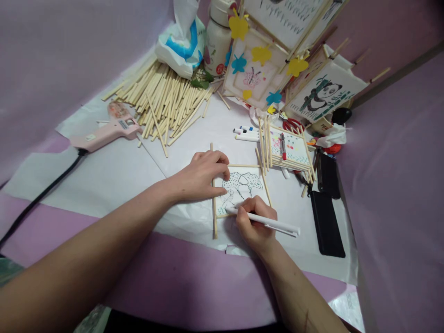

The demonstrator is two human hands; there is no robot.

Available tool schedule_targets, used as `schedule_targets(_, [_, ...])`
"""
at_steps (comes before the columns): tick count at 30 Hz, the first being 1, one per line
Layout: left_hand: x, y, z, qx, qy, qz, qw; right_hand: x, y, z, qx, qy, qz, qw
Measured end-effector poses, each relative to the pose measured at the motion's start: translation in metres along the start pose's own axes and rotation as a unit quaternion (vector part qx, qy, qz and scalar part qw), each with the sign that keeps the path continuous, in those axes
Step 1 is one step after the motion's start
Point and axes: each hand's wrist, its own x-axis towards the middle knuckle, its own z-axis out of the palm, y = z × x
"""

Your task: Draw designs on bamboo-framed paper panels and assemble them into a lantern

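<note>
A small stick-framed drawing (255, 194) lies on the white sheet in front of me, showing dotted tree crowns, trunks and green marks along its lower left. My right hand (256, 219) grips a white marker pen (277, 224), its tip at the drawing's lower left corner. Over the frame's left stick (214, 208) rests my left hand (206, 175), fingers curved and apart, thumb and fingertips touching the paper's left part. Nothing shows between those fingers.
Behind lie a heap of wooden sticks (166, 99), a pink glue gun (107, 132) with a cord, and several markers (247, 134). To the right are a stack of stick frames (289, 145), red-handled scissors (293, 125), and a black phone (328, 224). A decorated lantern (255, 69) stands at the back.
</note>
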Motion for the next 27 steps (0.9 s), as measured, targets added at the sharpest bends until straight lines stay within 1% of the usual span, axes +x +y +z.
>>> schedule_targets(5, [-0.0002, 0.0002, -0.0002, 0.002, 0.001, 0.004, 1.0, -0.004, 0.0042, -0.0013, 0.011, 0.002, 0.007, 1.0])
schedule_targets(9, [0.0, 0.0008, -0.0006, 0.003, 0.0, 0.002, 1.0, -0.003, 0.0039, -0.0002, 0.017, -0.008, -0.007, 1.0])
schedule_targets(14, [0.0002, 0.0007, -0.0004, 0.005, 0.0, 0.003, 1.0, 0.0007, 0.0001, 0.0006, -0.009, -0.008, -0.032, 0.999])
schedule_targets(18, [0.0001, 0.0012, -0.0004, 0.003, -0.001, -0.002, 1.0, 0.0011, -0.0001, 0.0003, -0.028, -0.014, -0.038, 0.999])
schedule_targets(23, [0.0001, 0.0019, -0.001, 0.005, -0.002, -0.003, 1.0, 0.0008, -0.0001, 0.0002, -0.023, 0.002, -0.028, 0.999])
schedule_targets(27, [-0.0002, 0.0017, -0.001, 0.003, 0.0, -0.003, 1.0, 0.0004, -0.0005, -0.0005, -0.025, -0.002, -0.015, 1.0])
